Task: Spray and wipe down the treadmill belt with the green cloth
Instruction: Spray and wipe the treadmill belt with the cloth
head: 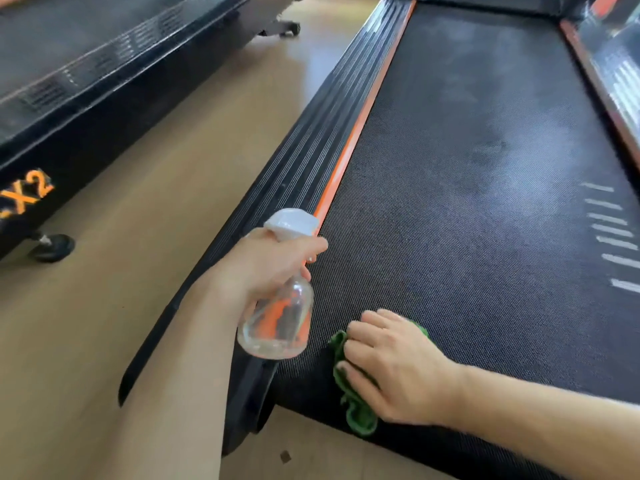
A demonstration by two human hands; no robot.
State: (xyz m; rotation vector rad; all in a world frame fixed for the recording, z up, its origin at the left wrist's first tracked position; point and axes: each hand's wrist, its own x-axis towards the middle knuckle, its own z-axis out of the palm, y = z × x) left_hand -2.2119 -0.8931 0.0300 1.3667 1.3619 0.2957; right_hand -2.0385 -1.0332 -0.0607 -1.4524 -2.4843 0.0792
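— Where's the cloth (356,415)?
— On the treadmill belt (478,188), near its near-left corner, under the right hand (391,368).
— The spray bottle (278,306)?
— In the left hand (266,268), just left of the cloth, above the side rail (311,161). Further left, across the floor (166,188) — treadmill 2 (86,71).

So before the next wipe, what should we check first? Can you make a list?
1. Green cloth lies on the treadmill belt: ok.
2. Right hand presses on the cloth, fingers spread flat: ok.
3. Left hand grips the spray bottle by its neck, held above the belt's left edge: ok.
4. Liquid left in the bottle: cannot tell, the glass is clear.
5. Belt ahead is wet from spray: cannot tell; there are only faint lighter patches.
6. Nothing lying on the belt in the cloth's way: ok.
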